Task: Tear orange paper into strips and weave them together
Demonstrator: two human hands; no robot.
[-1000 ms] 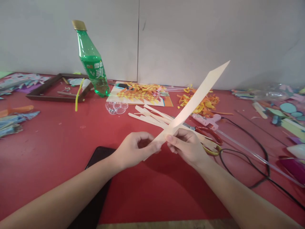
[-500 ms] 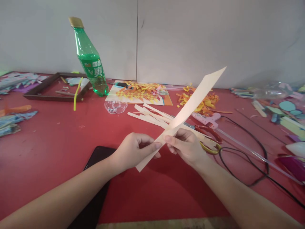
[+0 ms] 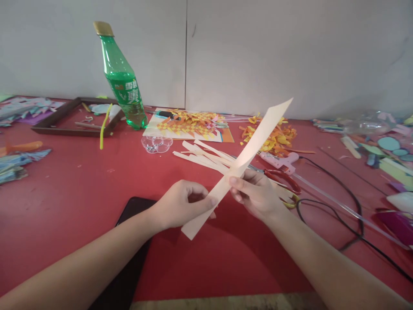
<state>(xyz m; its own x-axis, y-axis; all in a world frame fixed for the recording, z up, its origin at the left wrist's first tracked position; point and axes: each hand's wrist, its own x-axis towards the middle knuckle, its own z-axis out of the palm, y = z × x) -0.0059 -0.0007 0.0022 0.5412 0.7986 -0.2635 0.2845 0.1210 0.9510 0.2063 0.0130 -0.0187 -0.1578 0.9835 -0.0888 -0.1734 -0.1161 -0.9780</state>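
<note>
A long cream paper strip (image 3: 258,140) slants up to the right above the red table, curling at its far end. My left hand (image 3: 183,204) pinches it near the lower end, thumb on top and fingers behind. Further up, my right hand (image 3: 258,191) grips the strip between thumb and fingers. Beyond the hands lies a loose pile of narrow cream paper strips (image 3: 206,157). Scissors with red handles (image 3: 284,180) rest beside my right hand, with a yellow handle (image 3: 292,201) just below, partly hidden by strips.
A green soda bottle (image 3: 124,86) stands at the back left by a brown frame (image 3: 64,131). Yellow and orange paper pieces (image 3: 274,137) are heaped behind a pink glue gun (image 3: 280,161) with a black cord. A black flat device (image 3: 129,241) lies under my left forearm.
My right hand has shifted slightly right along the paper strip. The strip's upper end has dipped down and left, while its lower end shows a little more below my left hand.
</note>
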